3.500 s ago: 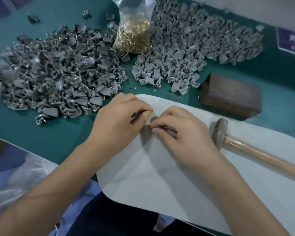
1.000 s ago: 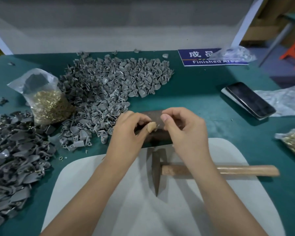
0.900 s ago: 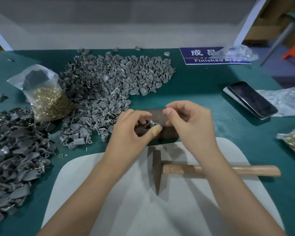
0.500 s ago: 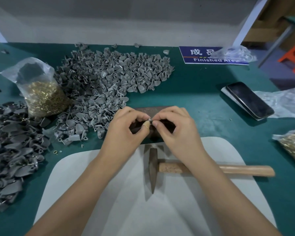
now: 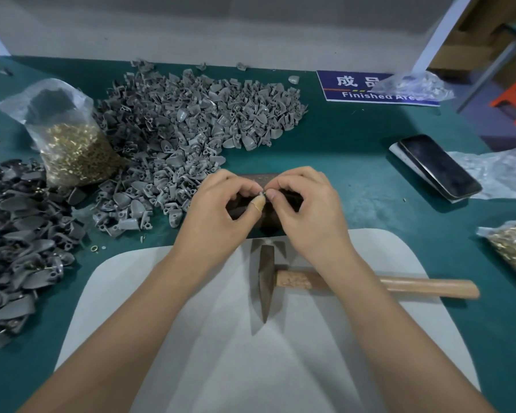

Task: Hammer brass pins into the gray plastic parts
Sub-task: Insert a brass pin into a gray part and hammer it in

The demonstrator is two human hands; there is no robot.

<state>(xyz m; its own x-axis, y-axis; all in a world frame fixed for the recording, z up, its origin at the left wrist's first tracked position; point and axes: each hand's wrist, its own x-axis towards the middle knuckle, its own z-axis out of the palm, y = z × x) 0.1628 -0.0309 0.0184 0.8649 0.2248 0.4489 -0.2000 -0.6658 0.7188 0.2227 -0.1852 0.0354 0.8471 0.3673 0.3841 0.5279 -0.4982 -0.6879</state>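
gray plastic part (image 5: 261,194) pinched between both grips over dark block (image 5: 268,217) | left hand (image 5: 218,210), right hand (image 5: 307,210) fingertips meeting | hammer (image 5: 267,281) lying near on white mat (image 5: 221,353), worktop (image 5: 355,150)

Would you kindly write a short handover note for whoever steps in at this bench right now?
Left hand and right hand together pinch one small gray plastic part above the dark rusty metal block.
Wooden-handled hammer lies untouched on the white mat.
Brass pins: clear bag, far left.
Loose gray parts pile is behind.
Left: strike this one, then continue.
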